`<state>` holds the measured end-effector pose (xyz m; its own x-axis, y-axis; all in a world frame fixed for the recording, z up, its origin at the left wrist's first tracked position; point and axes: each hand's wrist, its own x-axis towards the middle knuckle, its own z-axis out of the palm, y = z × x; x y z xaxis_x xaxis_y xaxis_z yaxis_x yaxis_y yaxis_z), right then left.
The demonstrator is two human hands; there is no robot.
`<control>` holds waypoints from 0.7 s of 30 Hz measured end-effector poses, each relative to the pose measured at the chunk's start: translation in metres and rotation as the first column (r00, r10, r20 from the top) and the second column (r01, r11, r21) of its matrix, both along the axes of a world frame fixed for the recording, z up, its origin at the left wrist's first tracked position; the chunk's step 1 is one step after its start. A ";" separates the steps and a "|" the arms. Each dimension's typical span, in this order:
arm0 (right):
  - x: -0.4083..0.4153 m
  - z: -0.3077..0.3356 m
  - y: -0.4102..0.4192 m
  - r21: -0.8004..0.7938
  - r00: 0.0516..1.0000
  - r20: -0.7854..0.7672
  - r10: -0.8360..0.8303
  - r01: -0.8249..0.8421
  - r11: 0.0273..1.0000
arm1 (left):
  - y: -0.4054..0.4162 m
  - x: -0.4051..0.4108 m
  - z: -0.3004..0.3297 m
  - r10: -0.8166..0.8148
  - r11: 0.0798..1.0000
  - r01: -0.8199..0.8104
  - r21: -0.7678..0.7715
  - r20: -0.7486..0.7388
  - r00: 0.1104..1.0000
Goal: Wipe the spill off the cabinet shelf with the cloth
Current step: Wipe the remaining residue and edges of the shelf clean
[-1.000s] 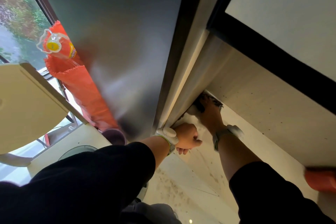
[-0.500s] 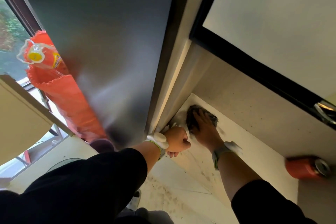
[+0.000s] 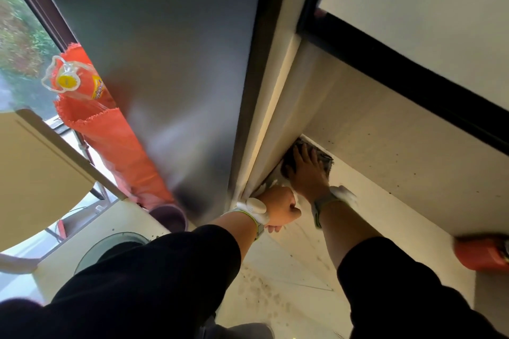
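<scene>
The right hand [image 3: 305, 173] pressed the cloth [image 3: 325, 157] flat, fingers spread, scrubbing the shelf [image 3: 385, 217] corner; the left hand [image 3: 279, 208], fisted, braced.

Tall grey brushed-metal panel [image 3: 165, 63] filled centre; orange mesh bag [image 3: 110, 140] hung at 9 o'clock, against window [image 3: 16, 44]. Orange cylindrical can [image 3: 480, 254] lay at 4 o'clock.

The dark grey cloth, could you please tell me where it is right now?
In the head view, the dark grey cloth lies in the far corner of the pale cabinet shelf, pressed flat under the right hand, just beyond the fisted left hand.
</scene>
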<state>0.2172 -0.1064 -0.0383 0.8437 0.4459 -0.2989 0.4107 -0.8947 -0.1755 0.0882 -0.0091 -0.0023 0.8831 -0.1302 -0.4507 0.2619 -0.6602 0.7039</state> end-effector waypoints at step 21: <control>-0.013 0.002 -0.116 0.064 0.958 0.007 -0.286 0.285 0.957 | -0.011 0.006 -0.003 0.039 0.999 -0.038 0.017 -0.110 0.993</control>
